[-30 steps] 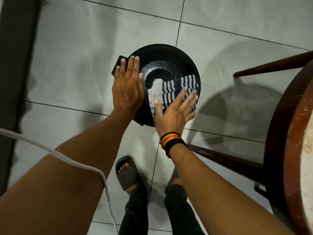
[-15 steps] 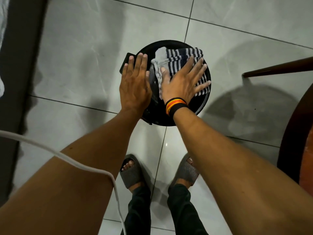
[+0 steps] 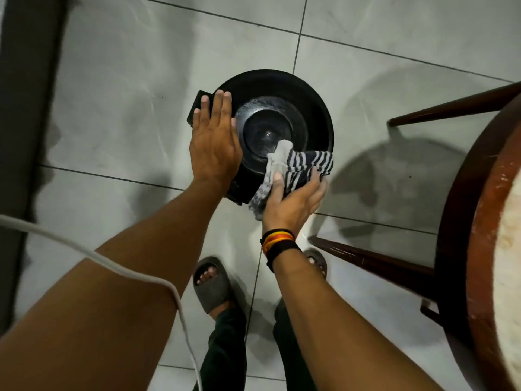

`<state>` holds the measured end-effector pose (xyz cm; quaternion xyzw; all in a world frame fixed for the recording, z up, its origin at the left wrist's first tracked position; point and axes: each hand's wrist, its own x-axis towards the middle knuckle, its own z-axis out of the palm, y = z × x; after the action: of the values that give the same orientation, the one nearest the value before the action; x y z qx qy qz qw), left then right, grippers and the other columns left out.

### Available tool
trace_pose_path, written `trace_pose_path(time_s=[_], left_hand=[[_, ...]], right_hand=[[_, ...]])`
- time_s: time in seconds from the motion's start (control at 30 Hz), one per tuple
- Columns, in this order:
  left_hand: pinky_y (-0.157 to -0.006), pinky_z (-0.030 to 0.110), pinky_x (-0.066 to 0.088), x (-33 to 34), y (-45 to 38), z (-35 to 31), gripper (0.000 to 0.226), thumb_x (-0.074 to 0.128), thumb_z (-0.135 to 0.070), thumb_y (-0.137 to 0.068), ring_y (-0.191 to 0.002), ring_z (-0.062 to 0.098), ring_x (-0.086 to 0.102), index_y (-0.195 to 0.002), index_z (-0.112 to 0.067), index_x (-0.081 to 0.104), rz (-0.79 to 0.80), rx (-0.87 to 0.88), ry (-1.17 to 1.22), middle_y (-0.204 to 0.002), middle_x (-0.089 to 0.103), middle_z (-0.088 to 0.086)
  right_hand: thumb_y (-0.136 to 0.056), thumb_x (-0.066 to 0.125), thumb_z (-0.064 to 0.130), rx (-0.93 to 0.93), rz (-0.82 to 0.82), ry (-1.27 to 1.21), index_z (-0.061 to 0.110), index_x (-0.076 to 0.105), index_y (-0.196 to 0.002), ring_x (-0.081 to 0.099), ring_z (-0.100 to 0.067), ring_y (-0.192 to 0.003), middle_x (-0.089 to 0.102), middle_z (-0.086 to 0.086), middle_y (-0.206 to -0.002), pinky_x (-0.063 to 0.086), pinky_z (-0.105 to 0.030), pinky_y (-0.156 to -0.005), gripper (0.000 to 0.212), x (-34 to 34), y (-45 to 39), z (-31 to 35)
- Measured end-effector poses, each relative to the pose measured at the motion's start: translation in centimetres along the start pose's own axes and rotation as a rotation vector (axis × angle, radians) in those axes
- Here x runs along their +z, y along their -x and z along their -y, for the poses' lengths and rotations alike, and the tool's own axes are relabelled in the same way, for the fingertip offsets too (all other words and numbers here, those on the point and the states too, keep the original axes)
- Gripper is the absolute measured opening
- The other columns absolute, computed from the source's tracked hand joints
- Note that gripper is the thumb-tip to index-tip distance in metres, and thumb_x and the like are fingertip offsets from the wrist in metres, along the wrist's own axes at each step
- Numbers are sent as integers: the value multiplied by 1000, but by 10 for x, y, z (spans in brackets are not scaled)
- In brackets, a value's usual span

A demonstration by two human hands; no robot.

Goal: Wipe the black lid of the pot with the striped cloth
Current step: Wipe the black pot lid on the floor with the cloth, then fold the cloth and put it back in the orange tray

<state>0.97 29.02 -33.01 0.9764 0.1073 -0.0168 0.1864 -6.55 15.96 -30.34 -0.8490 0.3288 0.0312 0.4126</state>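
The striped cloth (image 3: 298, 167) is now pulled back to the near edge of the black lid (image 3: 272, 108) by the closed right hand (image 3: 296, 198). The pot is steadied by the flat, open left hand (image 3: 214, 142). More wiping is likely needed.

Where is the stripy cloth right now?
In the head view, the striped cloth lies on the near right edge of the black lid, held by the right hand. The left hand rests flat on the lid's left side.

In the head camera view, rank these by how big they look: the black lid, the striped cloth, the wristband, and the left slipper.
1. black lid
2. striped cloth, bunched and partly under the right hand
3. left slipper
4. wristband
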Motion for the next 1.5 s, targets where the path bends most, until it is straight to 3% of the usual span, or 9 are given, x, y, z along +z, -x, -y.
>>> trace_pose_path(time_s=[0.27,0.6,0.7,0.8,0.93,1.13,1.27,1.4,1.5], left_hand=[[-98,44,55,-44,47,-49,37,45,-29,-108,-112,25,62,-134,-7,60,-40,2,265,-122,67,14],[-94,44,61,-29,89,-85,43,82,-28,-87,-112,26,67,-122,-13,60,159,-382,323,-120,68,6],[-87,37,62,-36,88,-89,20,75,-18,-92,-100,24,71,-109,-10,69,202,-420,420,-102,72,4],[-74,28,57,-56,89,-90,7,74,-15,-90,-88,23,72,-92,-16,67,246,-443,568,-87,66,1],[-81,43,64,-105,90,-92,13,71,-34,-90,-90,21,70,-92,-23,64,266,-346,704,-100,67,7],[-56,12,51,-218,71,-125,4,70,-14,-97,-70,2,72,-99,-13,66,293,-355,888,-81,71,-1],[-64,27,57,-299,64,-174,10,72,-12,-95,-79,20,76,-105,-12,69,324,-307,982,-92,80,8],[-78,37,63,-338,77,-238,16,75,-15,-94,-89,26,78,-107,-10,67,397,-289,1058,-99,81,10],[-72,33,62,-340,95,-293,13,76,-12,-93,-81,21,76,-102,-11,66,445,-267,1096,-98,78,10]], right_hand=[[-57,96,44,341,100,-219,15,20,-156,47,-28,-136,41,-12,-150,41,-35,-112,128,-44,-45,21],[-77,85,7,533,279,-251,1,57,-133,66,-31,-113,66,-15,-127,53,-33,-101,63,-69,-59,10],[-80,82,10,490,251,-230,9,66,-84,63,-20,-76,66,-2,-83,46,-11,-70,16,-79,-54,11],[-75,79,8,421,276,-248,15,44,-48,49,-10,-45,51,9,-45,40,-12,-44,45,-97,-36,17],[-66,77,22,311,331,-300,13,64,-67,63,-22,-69,67,-5,-70,61,-48,-71,15,-136,-20,45],[-84,75,4,148,376,-368,1,67,-83,65,-17,-71,71,-5,-78,53,-18,-63,9,-216,-1,131],[-84,80,16,48,335,-389,-9,60,-95,66,-41,-84,72,-24,-94,57,-43,-84,33,-290,9,189],[-86,79,12,24,231,-437,15,59,-83,64,-5,-74,64,6,-82,52,-14,-71,20,-368,4,213],[-82,82,11,35,192,-384,2,66,-98,72,-25,-86,76,-16,-100,60,-41,-92,23,-427,-16,202]])
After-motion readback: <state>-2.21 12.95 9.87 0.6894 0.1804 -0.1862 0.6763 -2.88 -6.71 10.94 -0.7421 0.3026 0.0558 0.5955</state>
